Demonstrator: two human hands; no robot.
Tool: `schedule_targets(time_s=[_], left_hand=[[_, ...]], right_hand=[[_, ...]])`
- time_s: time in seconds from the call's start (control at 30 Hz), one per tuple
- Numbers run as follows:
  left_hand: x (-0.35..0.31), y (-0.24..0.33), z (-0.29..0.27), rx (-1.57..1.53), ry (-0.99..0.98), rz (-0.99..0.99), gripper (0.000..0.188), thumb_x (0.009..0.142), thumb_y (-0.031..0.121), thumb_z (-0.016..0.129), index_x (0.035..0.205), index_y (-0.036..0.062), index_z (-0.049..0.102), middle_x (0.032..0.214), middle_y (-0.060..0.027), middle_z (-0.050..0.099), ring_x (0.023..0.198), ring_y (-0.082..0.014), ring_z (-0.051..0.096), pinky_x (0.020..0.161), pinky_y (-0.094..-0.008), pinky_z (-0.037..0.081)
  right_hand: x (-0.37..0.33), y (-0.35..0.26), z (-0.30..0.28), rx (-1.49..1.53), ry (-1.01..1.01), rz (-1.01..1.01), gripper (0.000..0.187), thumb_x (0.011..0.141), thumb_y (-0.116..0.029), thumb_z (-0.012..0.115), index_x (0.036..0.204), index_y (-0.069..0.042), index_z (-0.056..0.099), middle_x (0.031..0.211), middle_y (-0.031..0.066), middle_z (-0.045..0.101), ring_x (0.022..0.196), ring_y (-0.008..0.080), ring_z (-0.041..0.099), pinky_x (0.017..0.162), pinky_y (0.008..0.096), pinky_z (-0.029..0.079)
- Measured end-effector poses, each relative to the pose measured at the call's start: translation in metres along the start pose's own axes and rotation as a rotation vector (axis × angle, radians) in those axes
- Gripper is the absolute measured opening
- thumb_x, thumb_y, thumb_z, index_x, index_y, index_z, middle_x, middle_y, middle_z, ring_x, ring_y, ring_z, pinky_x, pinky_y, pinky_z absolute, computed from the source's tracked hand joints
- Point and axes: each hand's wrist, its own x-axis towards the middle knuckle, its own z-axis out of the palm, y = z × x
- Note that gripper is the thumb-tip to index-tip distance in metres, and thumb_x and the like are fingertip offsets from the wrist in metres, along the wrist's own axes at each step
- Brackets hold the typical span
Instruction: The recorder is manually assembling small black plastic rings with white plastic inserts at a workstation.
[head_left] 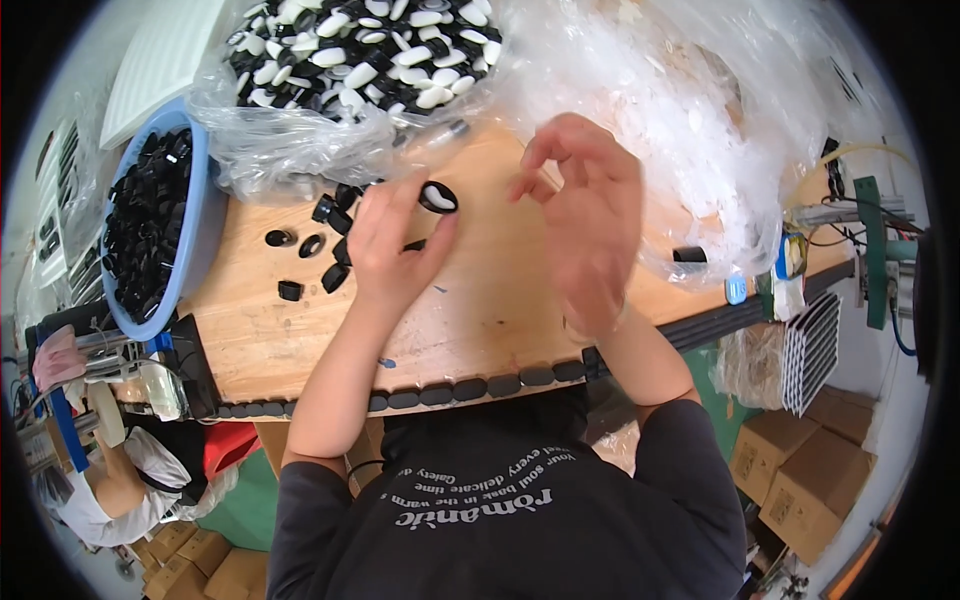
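Observation:
My left hand (391, 240) is closed on a small black oval cap (430, 202) with a white piece inside its opening, held between thumb and fingers above the wooden table (490, 290). To the right, my right hand (592, 215) is raised over the table, slightly blurred. Its fingers are curled but apart, and I see nothing between them. Several loose black caps (289, 290) lie beside and behind my left hand, some partly hidden by it. A heap of black and white oval pieces (360, 60) fills a clear plastic bag at the back.
A blue basin (207, 250) of black pieces stands at the left. Clear plastic bags with translucent pieces (690, 150) cover the back right, near a lone black cap (689, 255). Dark rounded pieces (470, 389) line the front edge. Another person (110, 480) is at lower left.

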Motion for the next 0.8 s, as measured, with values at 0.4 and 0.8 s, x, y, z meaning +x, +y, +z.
schedule_targets(time_s=[0.4, 0.8], left_hand=[[0.005, -0.006, 0.011, 0.049, -0.047, 0.109, 0.04, 0.064, 0.006, 0.078, 0.102, 0.0049, 0.066, 0.075, -0.0069, 0.06, 0.067, -0.0215, 0.058, 0.063, -0.0297, 0.047], [-0.008, 0.001, 0.001, 0.061, -0.124, 0.029, 0.04, 0.07, 0.003, 0.077, 0.108, 0.0041, 0.065, 0.077, -0.0042, 0.059, 0.069, -0.0115, 0.055, 0.061, -0.0208, 0.045]], right_hand=[[-0.017, -0.088, 0.04, 0.984, 0.043, 0.127, 0.007, 0.091, -0.011, 0.049, 0.087, -0.009, 0.054, 0.055, 0.006, 0.05, 0.041, 0.0144, 0.042, 0.06, 0.0426, 0.052], [-0.045, -0.082, 0.018, 0.691, 0.146, 0.235, 0.013, 0.091, -0.016, 0.049, 0.082, -0.007, 0.053, 0.061, 0.0045, 0.051, 0.049, 0.0129, 0.043, 0.059, 0.0357, 0.048]])
